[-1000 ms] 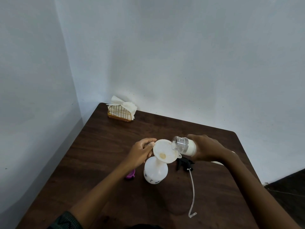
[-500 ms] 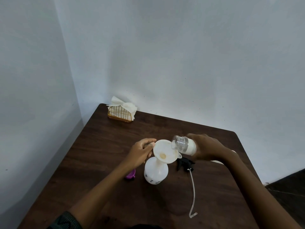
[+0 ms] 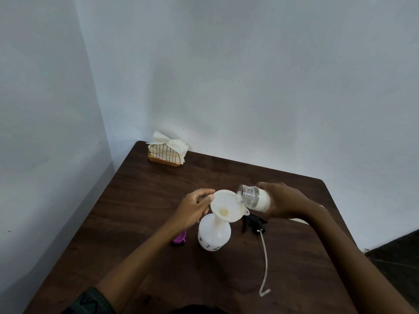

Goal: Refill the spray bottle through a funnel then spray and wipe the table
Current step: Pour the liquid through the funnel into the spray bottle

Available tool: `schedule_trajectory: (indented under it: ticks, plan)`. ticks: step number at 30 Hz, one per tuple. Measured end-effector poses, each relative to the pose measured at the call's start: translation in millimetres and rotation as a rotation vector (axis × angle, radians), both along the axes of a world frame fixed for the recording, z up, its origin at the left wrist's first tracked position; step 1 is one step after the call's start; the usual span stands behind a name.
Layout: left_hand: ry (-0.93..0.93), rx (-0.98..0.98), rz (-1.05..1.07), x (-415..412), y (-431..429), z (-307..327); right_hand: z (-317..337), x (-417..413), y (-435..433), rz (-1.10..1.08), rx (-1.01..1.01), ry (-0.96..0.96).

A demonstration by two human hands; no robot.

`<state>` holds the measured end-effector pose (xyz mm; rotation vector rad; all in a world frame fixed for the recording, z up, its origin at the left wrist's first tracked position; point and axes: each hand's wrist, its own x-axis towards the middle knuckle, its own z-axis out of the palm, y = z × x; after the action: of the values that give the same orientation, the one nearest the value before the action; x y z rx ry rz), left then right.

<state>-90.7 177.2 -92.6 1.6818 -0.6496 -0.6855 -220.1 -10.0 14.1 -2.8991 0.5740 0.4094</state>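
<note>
A white spray bottle (image 3: pixel 214 235) with dark dots stands on the dark wooden table (image 3: pixel 140 200). A white funnel (image 3: pixel 226 208) sits in its neck. My left hand (image 3: pixel 195 207) pinches the funnel's left rim. My right hand (image 3: pixel 285 203) grips a clear refill bottle (image 3: pixel 252 198) with a white label, tipped on its side with its open mouth over the funnel's right edge. The black spray head (image 3: pixel 252 223) with its long clear tube (image 3: pixel 265 264) lies on the table to the right of the spray bottle.
A gold wire holder with white napkins (image 3: pixel 166 152) stands at the far left corner by the wall. A small purple cap (image 3: pixel 179 239) lies under my left wrist. Something white (image 3: pixel 299 220) peeks out behind my right forearm. Walls border the table's far and left sides.
The refill bottle's mouth has risen very slightly at the funnel's rim. Both hands otherwise stay in place.
</note>
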Motion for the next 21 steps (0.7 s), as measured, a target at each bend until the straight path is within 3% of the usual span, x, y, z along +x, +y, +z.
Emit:
schedule_trajectory:
  ticks: [21]
  plan:
    - [-0.008, -0.001, -0.018, -0.1, 1.3, 2.9, 0.1, -0.6, -0.9, -0.019, 0.012, 0.002]
